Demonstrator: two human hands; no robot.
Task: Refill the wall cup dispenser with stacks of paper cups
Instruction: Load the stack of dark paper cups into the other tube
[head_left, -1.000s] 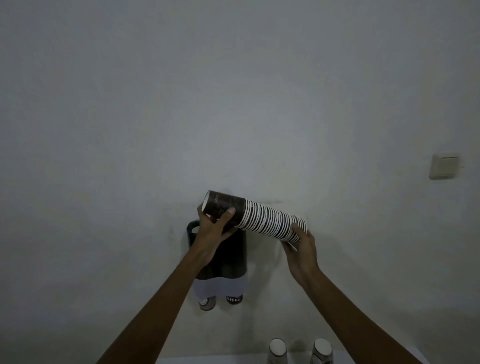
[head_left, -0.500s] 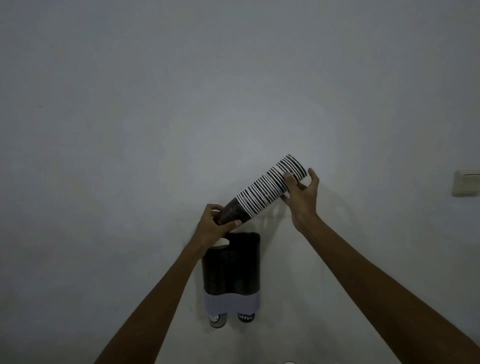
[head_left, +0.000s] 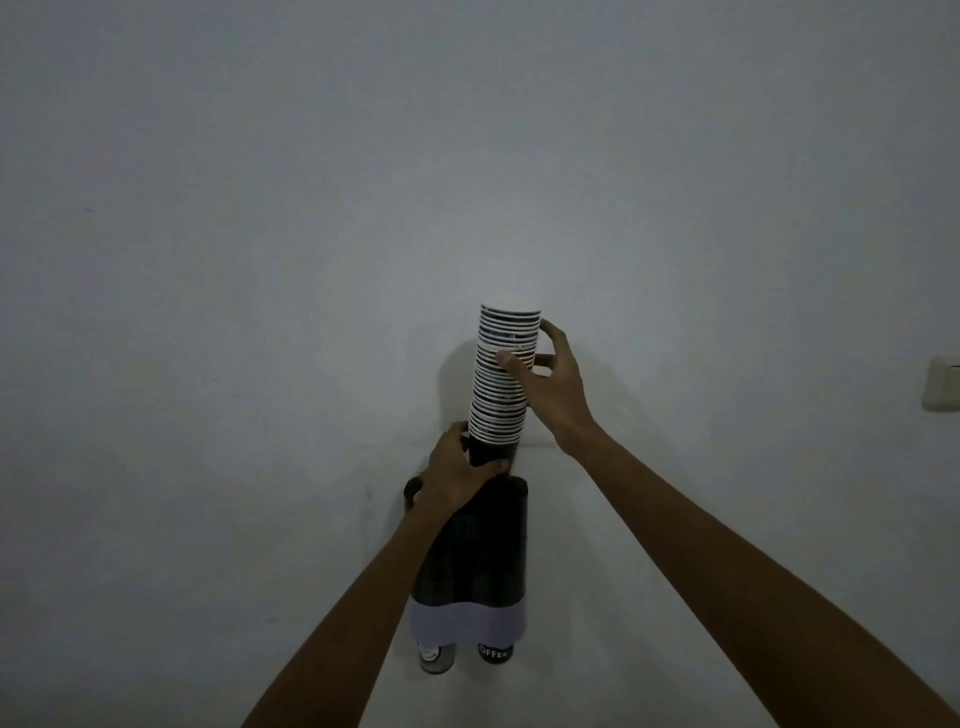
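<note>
A tall stack of dark paper cups with white rims (head_left: 503, 379) stands nearly upright against the wall, its dark bottom cup just above the right tube of the black two-tube wall dispenser (head_left: 480, 551). My left hand (head_left: 457, 475) grips the lowest cup at the dispenser's top opening. My right hand (head_left: 550, 384) holds the stack's upper half from the right side. One cup bottom pokes out under each tube, the left one (head_left: 435, 659) pale, the right one (head_left: 494, 652) lettered.
A pale wall fills the view. A white wall switch (head_left: 943, 383) sits at the far right edge. A pale band (head_left: 467, 621) wraps the dispenser's lower end.
The stack has swung from lying sideways, through a slant, to nearly vertical over the dispenser. My right hand rose with the top end; my left brought the bottom cup to the tube mouth.
</note>
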